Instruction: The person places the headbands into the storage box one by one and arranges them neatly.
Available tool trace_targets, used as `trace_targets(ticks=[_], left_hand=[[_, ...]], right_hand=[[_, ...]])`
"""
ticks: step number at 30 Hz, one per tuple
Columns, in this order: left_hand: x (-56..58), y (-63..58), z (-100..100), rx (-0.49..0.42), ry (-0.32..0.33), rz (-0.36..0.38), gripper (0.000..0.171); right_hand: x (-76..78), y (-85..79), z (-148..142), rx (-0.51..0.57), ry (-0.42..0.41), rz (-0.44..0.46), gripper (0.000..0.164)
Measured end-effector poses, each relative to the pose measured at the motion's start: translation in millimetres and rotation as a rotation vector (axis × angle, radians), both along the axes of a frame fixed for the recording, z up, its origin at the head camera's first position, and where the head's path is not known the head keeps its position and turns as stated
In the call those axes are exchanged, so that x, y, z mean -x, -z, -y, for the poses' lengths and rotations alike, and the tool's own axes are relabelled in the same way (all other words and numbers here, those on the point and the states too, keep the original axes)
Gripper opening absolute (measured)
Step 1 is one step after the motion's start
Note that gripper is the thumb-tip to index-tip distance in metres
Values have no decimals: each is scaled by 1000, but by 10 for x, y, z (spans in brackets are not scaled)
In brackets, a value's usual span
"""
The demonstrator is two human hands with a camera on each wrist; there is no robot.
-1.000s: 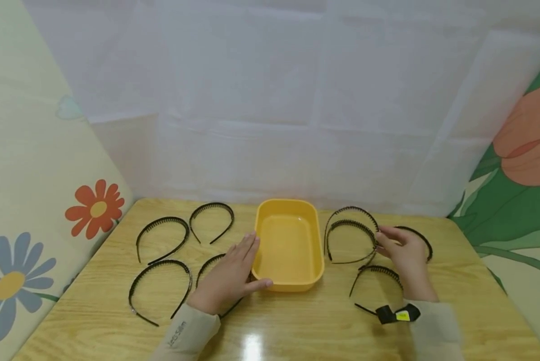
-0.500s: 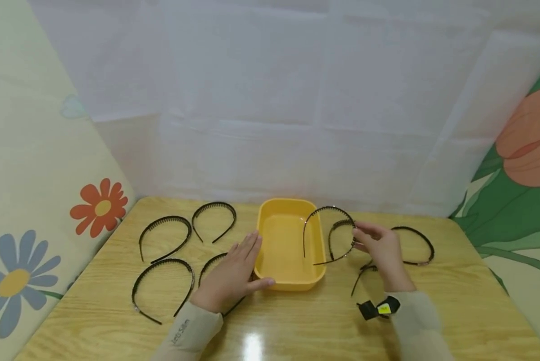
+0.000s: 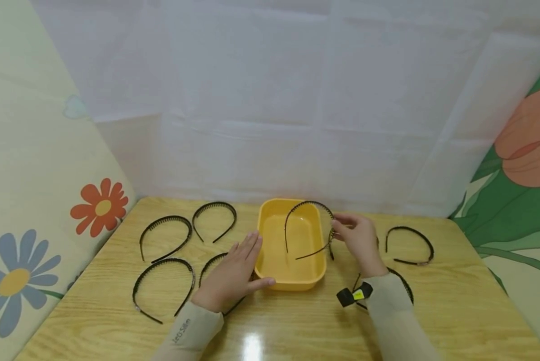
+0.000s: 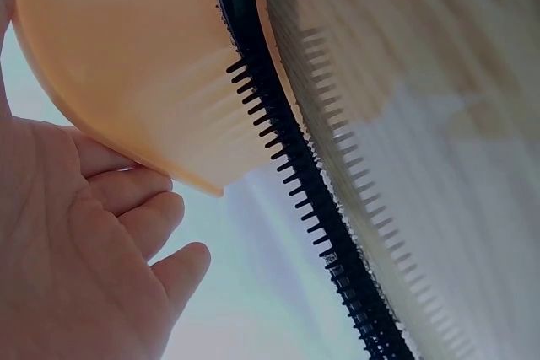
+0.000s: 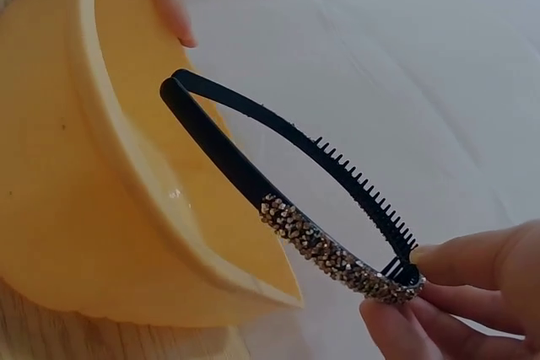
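My right hand pinches a black toothed headband at its side, between thumb and fingertips. The held headband hangs tilted over the yellow tub, its two free ends toward the tub's inside. Brown-gold glittery stones cover part of the band in the right wrist view. My left hand rests against the tub's left rim, fingers straight and thumb spread along the near corner. Beneath that hand lies another headband, partly hidden by it in the head view.
Left of the tub lie further headbands, among them one at the back and one in front. To the right are several more, including a headband at the far right. A white cloth hangs behind the wooden table.
My right hand has carried the headband leftward from the right-hand group to over the tub. The left hand stays at the tub's rim.
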State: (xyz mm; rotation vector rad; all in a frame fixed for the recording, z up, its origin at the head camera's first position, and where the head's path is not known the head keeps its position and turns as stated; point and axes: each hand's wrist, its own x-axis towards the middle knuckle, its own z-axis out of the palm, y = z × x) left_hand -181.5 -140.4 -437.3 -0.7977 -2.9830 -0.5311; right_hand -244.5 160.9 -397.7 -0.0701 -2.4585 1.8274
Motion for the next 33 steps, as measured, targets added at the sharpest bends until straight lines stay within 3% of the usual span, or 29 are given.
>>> trace_targets(ticks=[13,21,26,33], left_hand=[[-4,20,5,-4,-4,0,106],[2,20,4,-10,-5,-4,105],[5,21,1,-7,-5,2,105],[1,17,1,-12,-4,10,104]], right_hand=[[192,18,327,-99,-28,-66,26],[312,24,397,-293,-80,-53,22],[338,25,440,-360,-104,-43,22],[368,35,517,-490,-162,-95,19]])
